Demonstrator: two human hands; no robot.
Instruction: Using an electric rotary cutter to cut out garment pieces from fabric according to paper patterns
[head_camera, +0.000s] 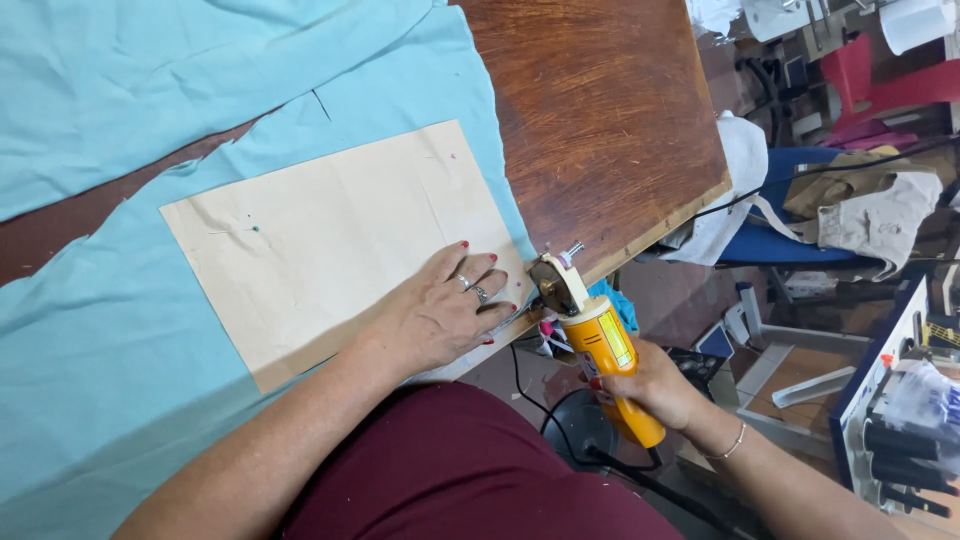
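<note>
The left hand (445, 310) lay flat w/ fingers spread on the paper pattern (330, 240) over the blue fabric (100, 370), while the right hand (650, 385) was clamped around the yellow rotary cutter (595, 345) at the table (600, 110) edge.

Head view, steeply down (close) over table (610, 120)

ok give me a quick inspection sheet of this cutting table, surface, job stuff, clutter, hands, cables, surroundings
surface: brown wooden table, scratched, mostly covered.
job's things: light blue fabric spread flat; tan paper pattern lying on it; yellow handheld rotary cutter at the table's near edge by the pattern's corner.
clutter: nothing seen on the table beyond these.
grippers: left hand pressed flat on the pattern; right hand gripping the cutter's handle.
cables: black cord trailing from the cutter below the table.
surroundings: red chair, blue seat with beige cloth pieces, thread cones at right.
</note>
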